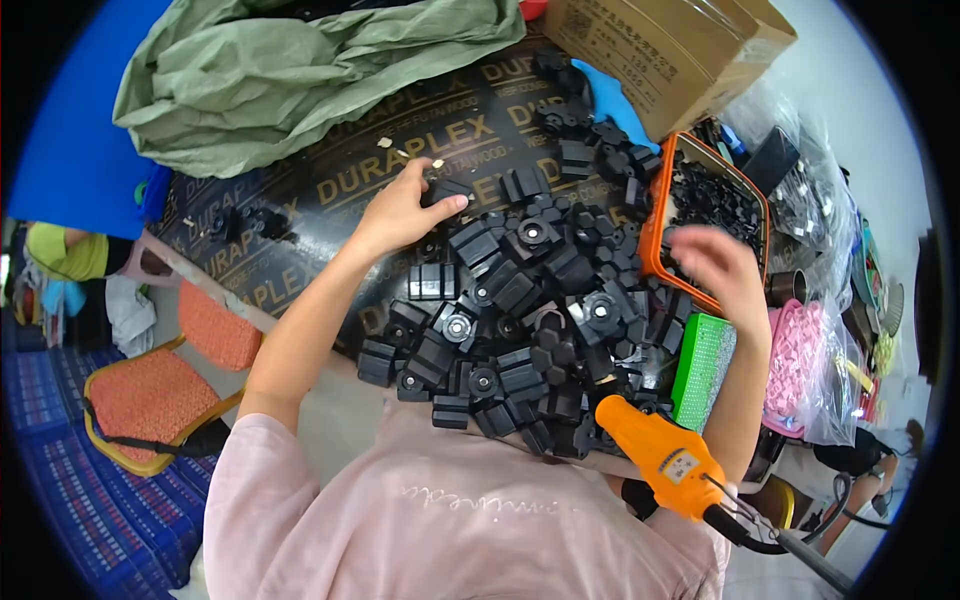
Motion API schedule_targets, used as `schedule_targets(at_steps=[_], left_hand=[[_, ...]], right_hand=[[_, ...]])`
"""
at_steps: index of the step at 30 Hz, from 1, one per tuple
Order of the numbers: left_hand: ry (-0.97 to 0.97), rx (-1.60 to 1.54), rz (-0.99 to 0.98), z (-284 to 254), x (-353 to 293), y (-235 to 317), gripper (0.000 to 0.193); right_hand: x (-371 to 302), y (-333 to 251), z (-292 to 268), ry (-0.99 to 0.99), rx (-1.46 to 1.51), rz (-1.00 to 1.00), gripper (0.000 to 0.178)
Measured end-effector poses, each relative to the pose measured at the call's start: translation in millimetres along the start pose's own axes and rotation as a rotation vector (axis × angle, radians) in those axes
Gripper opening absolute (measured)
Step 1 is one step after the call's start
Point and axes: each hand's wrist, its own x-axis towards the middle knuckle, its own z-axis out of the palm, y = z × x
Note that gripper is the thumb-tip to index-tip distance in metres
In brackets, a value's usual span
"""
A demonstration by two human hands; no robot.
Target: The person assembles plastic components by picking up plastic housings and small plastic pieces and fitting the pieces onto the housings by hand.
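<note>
My left hand (410,207) is closed around a black plastic part (449,189) at the far edge of a large heap. The heap is made of blocky black plastic parts (510,290), several with round metal centres. My right hand (712,262) hangs over the near end of an orange bin (655,225) that holds many small black pieces (712,200). Motion blurs its fingers, so whether they grip anything does not show. An orange power tool (662,455) with a cable lies beside my right forearm, at the near right of the heap.
A green block-like box (703,368) stands beside the heap, with pink pieces in a tray (797,365) farther right. A cardboard box (670,55) is at the back right, near a blue curved object (612,100). Green cloth (320,75) covers the back left. An orange-cushioned chair (150,405) stands left.
</note>
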Motion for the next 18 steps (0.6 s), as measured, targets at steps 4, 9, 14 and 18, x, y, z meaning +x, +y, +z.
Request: schedule_targets(at_steps=[4, 9, 14, 18], left_hand=[[-0.108, 0.074, 0.110, 16, 18, 2, 0.066], [0.150, -0.235, 0.237, 15, 8, 10, 0.051], [0.020, -0.646, 0.543, 1, -33, 33, 0.051], [0.044, -0.633, 0.675, -12, -62, 47, 0.052]], right_hand=[[68, 76, -29, 0.261, -0.544, 0.058, 0.031], [105, 101, -1, 0.310, -1.039, 0.094, 0.033], [95, 89, -16, 0.479, -0.957, 0.049, 0.027], [80, 72, -41, 0.690, -0.756, -0.107, 0.025]])
